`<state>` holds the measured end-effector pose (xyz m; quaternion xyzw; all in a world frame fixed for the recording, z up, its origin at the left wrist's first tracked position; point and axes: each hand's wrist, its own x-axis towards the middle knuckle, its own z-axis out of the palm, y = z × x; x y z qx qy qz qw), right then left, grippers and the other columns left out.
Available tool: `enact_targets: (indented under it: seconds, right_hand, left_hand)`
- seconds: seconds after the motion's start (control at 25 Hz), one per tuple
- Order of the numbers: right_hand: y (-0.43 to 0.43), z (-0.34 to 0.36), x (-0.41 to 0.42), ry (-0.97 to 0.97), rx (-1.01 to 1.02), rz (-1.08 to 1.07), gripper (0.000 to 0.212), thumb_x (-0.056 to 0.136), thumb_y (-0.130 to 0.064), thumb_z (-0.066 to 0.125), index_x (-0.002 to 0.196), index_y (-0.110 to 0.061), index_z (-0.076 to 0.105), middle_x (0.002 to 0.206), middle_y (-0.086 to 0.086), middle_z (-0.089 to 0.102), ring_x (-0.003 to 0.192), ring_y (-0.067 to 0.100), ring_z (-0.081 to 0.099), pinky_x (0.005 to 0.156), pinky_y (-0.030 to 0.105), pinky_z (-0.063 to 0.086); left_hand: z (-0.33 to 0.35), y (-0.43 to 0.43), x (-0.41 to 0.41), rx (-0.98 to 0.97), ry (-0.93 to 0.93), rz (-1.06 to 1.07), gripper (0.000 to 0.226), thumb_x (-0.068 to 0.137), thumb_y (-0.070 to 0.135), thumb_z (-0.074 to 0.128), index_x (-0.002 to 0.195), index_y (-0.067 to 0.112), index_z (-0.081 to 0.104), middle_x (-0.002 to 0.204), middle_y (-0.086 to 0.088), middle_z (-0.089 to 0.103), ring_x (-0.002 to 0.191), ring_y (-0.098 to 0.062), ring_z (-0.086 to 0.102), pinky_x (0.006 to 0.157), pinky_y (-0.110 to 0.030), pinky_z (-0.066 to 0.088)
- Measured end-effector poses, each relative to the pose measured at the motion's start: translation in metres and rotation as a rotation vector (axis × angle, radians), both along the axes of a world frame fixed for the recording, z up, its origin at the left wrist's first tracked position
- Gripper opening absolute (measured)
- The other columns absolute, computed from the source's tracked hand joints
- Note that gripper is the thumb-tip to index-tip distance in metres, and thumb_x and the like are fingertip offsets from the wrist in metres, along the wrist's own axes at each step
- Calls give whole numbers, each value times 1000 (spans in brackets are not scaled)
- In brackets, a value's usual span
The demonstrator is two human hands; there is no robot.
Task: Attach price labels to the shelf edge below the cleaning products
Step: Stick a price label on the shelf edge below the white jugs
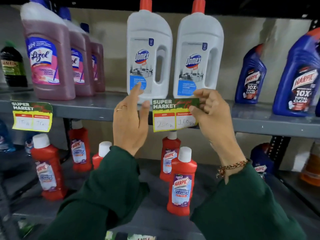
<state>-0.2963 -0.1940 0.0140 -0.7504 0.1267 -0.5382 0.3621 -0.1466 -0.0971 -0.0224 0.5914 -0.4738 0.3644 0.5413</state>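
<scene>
Right hand: centre right of the frame, fingers curled, pinching the right end of a price label between thumb and fingers. Beaded bracelet at the wrist; dark green sleeve below.

Left hand: centre of the frame, open and holding nothing. Forefinger points up across the lower front of a white bottle; thumb tip lies at the label's left edge. Two thin rings on one finger.

Price label: centre of the frame, flat against the grey shelf edge, its lower part hanging past the edge. Green header printed "SUPER MARKET"; yellow border; two white boxes with handwritten figures, too faint to read with certainty.

Two white Domex bottles, red caps: upper centre, upright and side by side on the shelf, directly above the label.

Second price label: left of the frame, same design, on the same shelf edge, below the pink bottles.

Pink Lizol bottles: upper left, in a row running back.

Dark green bottle: far left edge.

Blue Harpic bottles: upper right, two in view, upright.

Red Harpic bathroom cleaner bottles, white caps: lower shelf, several standing across the lower left and centre of the frame, one partly hidden by the left sleeve.
</scene>
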Motion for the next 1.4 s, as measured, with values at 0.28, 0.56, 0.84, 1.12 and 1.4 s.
enact_targets:
  seconds: [0.28,0.56,0.84,1.12,1.4]
  right_hand:
    - [-6,-27,-22,107,-323,-107,20,84,-5,59,99,-16,65,91,-10,63,82,-6,57,74,5,47]
    - [-15,-34,-6,268,-585,-365,16,80,-23,60,78,-10,70,99,9,61,103,24,47,94,45,42]
    - [-12,-31,1,246,-402,-286,11,76,-20,69,74,-9,71,93,1,50,93,4,34,102,52,37]
    - [-6,-27,9,133,-293,-335,19,77,-25,68,67,-10,65,73,6,65,75,19,56,81,45,49]
    - [-6,-33,13,142,-297,-375,33,80,-27,66,106,-10,55,112,13,63,108,29,53,98,43,41]
  left_hand:
    - [-8,-3,-31,147,-325,146,37,93,34,41,88,8,68,81,-10,71,83,-28,57,82,-39,34]
    - [-7,-12,-23,322,-275,139,28,85,32,48,82,11,67,96,-11,66,96,-29,55,85,-47,43]
    - [-7,-16,-18,324,-172,33,10,82,15,68,76,7,67,105,-10,68,99,-25,57,104,-38,29]
    - [4,-16,-26,220,-83,25,9,84,17,67,84,9,70,79,-6,72,70,-18,63,65,-38,54]
    - [-5,-26,-23,182,-135,47,17,87,16,61,101,6,67,95,-13,72,88,-26,64,82,-38,51]
